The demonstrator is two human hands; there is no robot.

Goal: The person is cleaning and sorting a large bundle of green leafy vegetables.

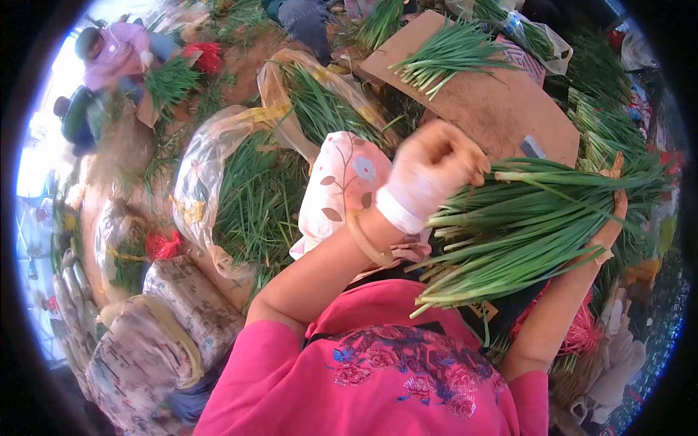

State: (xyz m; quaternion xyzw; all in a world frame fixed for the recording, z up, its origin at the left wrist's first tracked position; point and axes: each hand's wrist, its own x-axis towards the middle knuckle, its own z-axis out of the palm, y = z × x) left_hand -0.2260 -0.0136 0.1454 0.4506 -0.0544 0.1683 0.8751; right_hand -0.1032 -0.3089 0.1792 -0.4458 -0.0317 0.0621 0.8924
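A large bunch of garlic chives point(523, 225), green leaves with pale cut ends, lies across my right forearm side. My right hand point(616, 196), taped at the thumb and wrist, is wrapped round the bunch near its right part; most of its fingers are hidden by the leaves. My left hand point(436, 163) is raised at the bunch's upper left edge, fingers curled in and blurred by motion. Its fingertips are close to a pale stalk end; what they pinch, if anything, is not clear. A white wrap and a beige bangle point(367, 240) circle that arm.
Beyond my hands, a brown board point(502, 109) bears a smaller pile of chives point(454, 54) and a small blade-like grey piece point(533, 147). Clear plastic bags point(207, 156) of chives stand to the left. A floral cloth point(345, 182) covers my knee. Another person point(120, 54) works at upper left.
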